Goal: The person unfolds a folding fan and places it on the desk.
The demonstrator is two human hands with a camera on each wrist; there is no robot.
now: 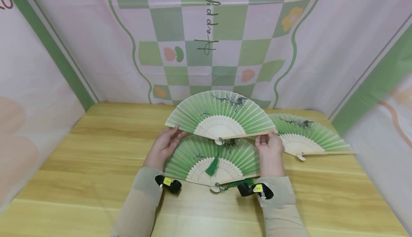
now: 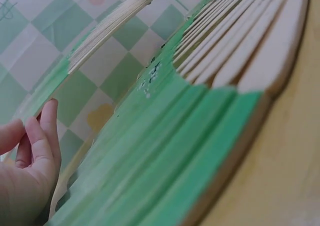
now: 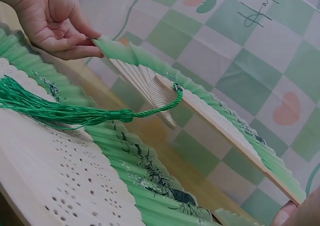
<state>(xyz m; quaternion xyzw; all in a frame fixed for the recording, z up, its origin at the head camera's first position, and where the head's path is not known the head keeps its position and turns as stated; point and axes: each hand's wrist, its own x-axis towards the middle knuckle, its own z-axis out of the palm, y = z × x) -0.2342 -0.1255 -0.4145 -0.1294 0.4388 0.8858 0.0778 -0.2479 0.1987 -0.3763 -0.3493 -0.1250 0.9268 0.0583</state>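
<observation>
Both hands hold up a spread green folding fan (image 1: 222, 110) with pale ribs and a dark branch print. My left hand (image 1: 165, 144) pinches its left end; in the left wrist view, thumb and fingers (image 2: 42, 136) meet at that edge. The right end is pinched by my right hand (image 1: 269, 149). From the raised fan's pivot hangs a green tassel (image 1: 212, 165). Below, a second open fan (image 1: 178, 160) lies on the table between the forearms, its upper part partly covered by the raised one. The right wrist view shows its pierced ribs (image 3: 75, 176) close up.
Another open green fan (image 1: 300, 140) lies to the right, behind the right hand. The wooden table (image 1: 96, 165) meets a checkered fabric backdrop (image 1: 196, 51) at the back, with fabric walls on both sides. A second green tassel (image 1: 239, 184) lies by the lower fan's pivot.
</observation>
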